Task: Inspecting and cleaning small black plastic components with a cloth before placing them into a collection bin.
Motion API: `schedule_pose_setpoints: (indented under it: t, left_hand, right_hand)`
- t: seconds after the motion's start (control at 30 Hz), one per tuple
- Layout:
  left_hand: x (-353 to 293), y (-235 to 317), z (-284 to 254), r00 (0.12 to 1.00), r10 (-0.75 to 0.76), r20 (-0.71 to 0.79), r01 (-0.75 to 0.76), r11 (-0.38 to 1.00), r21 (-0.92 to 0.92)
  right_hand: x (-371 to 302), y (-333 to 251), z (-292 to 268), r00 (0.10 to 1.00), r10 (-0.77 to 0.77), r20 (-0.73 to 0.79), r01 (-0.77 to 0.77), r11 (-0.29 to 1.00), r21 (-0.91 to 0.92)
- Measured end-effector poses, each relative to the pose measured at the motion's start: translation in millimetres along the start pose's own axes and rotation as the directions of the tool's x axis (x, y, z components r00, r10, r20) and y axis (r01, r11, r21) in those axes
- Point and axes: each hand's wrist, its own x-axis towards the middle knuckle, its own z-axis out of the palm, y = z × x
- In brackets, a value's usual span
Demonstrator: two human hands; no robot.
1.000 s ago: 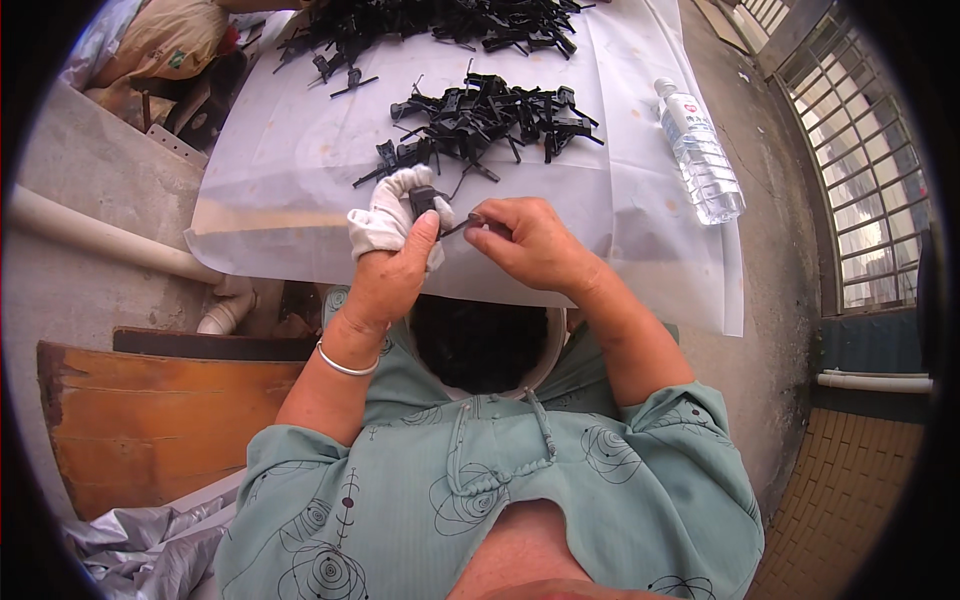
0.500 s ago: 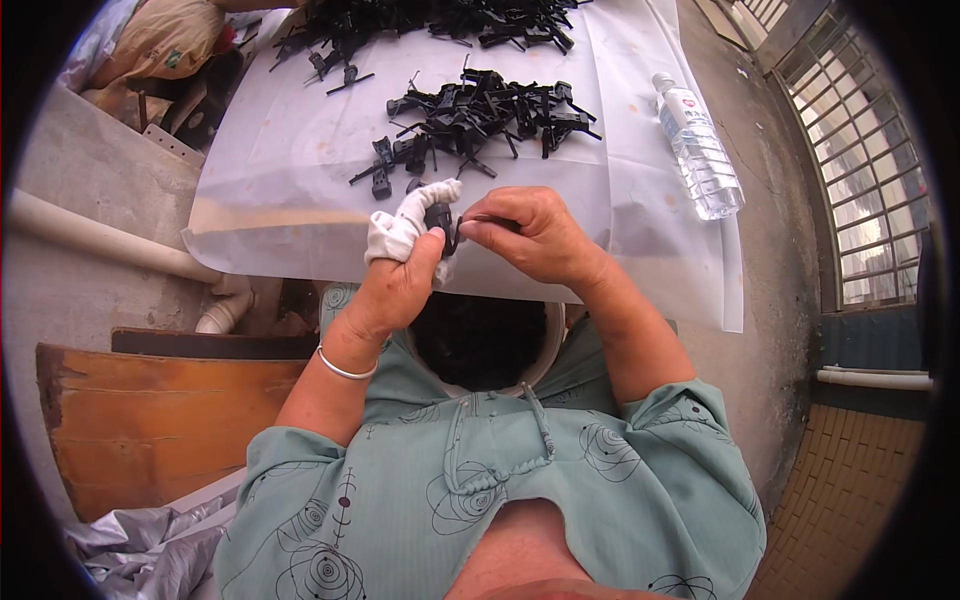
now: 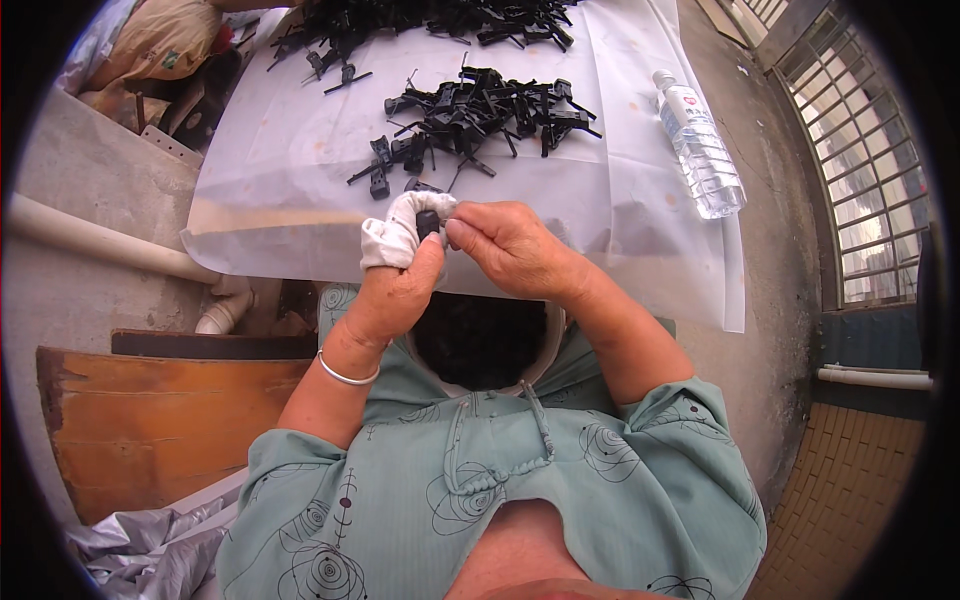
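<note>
My left hand [image 3: 402,285], its fingers wrapped in a white cloth glove [image 3: 388,245] that leaves the thumb bare, grips a small black plastic part [image 3: 428,223]. The thumb presses on the part's near side. Close beside it, my right hand [image 3: 525,250] is closed in a pinch at the part's right side; what lies between its fingertips is mostly hidden. Both hands are above the near edge of the table. Just beyond them lies a pile of similar black plastic parts [image 3: 490,108] with thin arms sticking out.
White plastic sheeting [image 3: 290,170] covers the table. A larger heap of black parts [image 3: 350,22] lies at the far end. On the right, a clear water bottle [image 3: 700,150] lies on its side. Between my knees stands a pale bucket [image 3: 555,345] with dark contents.
The black part has turned in my left hand and now shows a blunt end. My right hand has shifted slightly left, its fingers now against the part.
</note>
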Motion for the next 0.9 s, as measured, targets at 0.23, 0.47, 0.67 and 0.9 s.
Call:
schedule_pose_setpoints:
  t: [0.23, 0.47, 0.67, 0.9]
  left_hand:
    - [-4.0, -13.0, -4.5, 0.905, 0.426, 0.014, -0.363, 0.753, 0.549]
    - [-19.8, -5.1, -22.1, 0.911, 0.33, 0.246, -0.401, 0.577, 0.712]
    - [-2.5, -19.1, -26.4, 0.973, 0.178, -0.148, -0.108, 0.914, 0.39]
    - [15.8, -20.8, -18.9, 0.972, 0.191, -0.138, -0.199, 0.979, -0.05]
  right_hand:
    - [4.7, 0.1, 15.5, 0.999, 0.01, -0.033, -0.012, 0.997, -0.076]
    - [17.9, 12.5, 2.8, 0.999, 0.048, -0.021, -0.052, 0.951, -0.306]
    - [28.1, 25.5, 14.9, 0.994, 0.039, -0.1, -0.097, 0.732, -0.675]
    - [14.2, 10.1, 1.9, 0.988, 0.143, -0.061, -0.151, 0.976, -0.16]
